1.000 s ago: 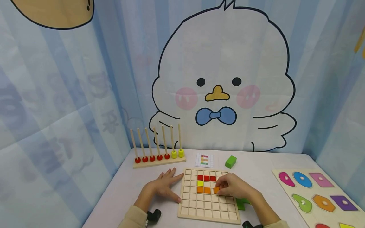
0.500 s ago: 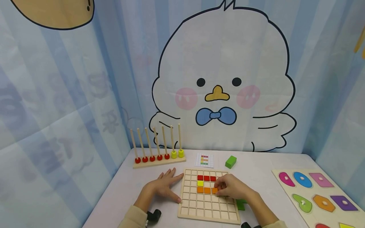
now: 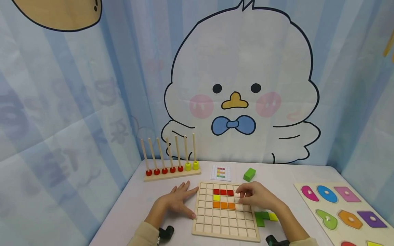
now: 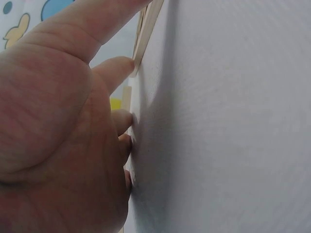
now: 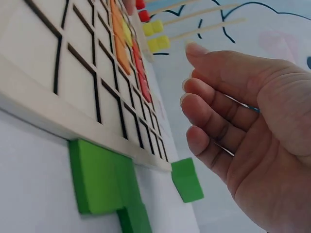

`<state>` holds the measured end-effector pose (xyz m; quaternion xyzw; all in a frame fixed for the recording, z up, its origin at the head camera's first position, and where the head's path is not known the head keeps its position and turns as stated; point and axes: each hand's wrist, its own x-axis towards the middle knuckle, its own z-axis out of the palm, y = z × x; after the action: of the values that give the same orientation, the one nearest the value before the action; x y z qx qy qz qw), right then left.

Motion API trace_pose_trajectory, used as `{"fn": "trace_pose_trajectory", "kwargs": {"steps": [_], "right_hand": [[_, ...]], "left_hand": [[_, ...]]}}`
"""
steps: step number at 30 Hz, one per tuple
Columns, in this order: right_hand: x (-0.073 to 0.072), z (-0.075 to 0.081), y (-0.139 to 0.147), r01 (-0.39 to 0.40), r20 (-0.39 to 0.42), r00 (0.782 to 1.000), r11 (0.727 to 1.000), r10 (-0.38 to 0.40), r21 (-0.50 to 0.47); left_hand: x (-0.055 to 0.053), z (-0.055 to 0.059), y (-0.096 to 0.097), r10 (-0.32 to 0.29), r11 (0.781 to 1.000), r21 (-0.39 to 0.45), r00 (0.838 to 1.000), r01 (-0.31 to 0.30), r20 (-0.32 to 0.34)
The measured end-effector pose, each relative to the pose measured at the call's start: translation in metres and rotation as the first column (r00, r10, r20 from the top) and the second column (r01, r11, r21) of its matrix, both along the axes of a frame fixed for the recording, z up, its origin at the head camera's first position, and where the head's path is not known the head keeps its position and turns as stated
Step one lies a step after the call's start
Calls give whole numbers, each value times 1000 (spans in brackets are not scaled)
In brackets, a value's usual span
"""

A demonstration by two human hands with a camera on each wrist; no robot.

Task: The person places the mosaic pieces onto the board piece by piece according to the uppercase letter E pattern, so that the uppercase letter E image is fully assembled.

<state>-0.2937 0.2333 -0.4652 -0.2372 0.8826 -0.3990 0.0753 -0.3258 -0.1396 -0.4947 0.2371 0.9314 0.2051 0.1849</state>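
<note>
Right fingers: we see the fingers of the right hand [image 3: 258, 196] softly bent with nothing in them, up over the right side of the wooden board.
Left fingers: we see the left hand [image 3: 176, 201] spread out flat by the board's left side, with its pointer finger and thumb touching the edge and nothing held.
Board: between the two hands we find the wooden board [image 3: 226, 227], full of little square holes, lying flat.
Red row: near the right fingers we see three red tiles [image 3: 223, 192] side by side in the board.
Yellow square: we spot one yellow tile [image 3: 216, 197] right under the first red one on the left.
Orange row: under the yellow one we count three orange tiles [image 3: 224, 205] in a line.
Green bits: just beside the board's right edge we see green pieces [image 3: 260, 218], with a yellow piece [image 3: 273, 217] next to them.
Card: past the board we find a little card [image 3: 220, 173] with small coloured squares.
Green block: right of the card we see a green block [image 3: 249, 174].
Bead rack: at the back left we see a bead rack [image 3: 172, 176] with seven sticks, five with red beads and two with yellow.
Shape board: on the tabletop's right side we see a shape board [image 3: 335, 204].
</note>
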Motion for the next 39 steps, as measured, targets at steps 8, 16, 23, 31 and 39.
{"fn": "trace_pose_trajectory", "kwargs": {"steps": [8,16,23,31,39], "right_hand": [[1,7,28,103,-3,995,994,-103,-36],[5,11,58,171,39,985,985,-171,-2],[6,11,71,161,67,984,987,-162,21],[8,6,84,105,182,977,994,-108,26],[9,-2,94,18,323,946,998,-35,56]], "left_hand": [[1,2,1,1,1000,7,1000,-1,9],[1,3,0,5,1000,0,1000,-5,7],[1,2,1,17,1000,-7,1000,-17,8],[1,1,1,9,1000,1,1000,-9,5],[1,1,1,16,1000,-5,1000,-15,8]]}}
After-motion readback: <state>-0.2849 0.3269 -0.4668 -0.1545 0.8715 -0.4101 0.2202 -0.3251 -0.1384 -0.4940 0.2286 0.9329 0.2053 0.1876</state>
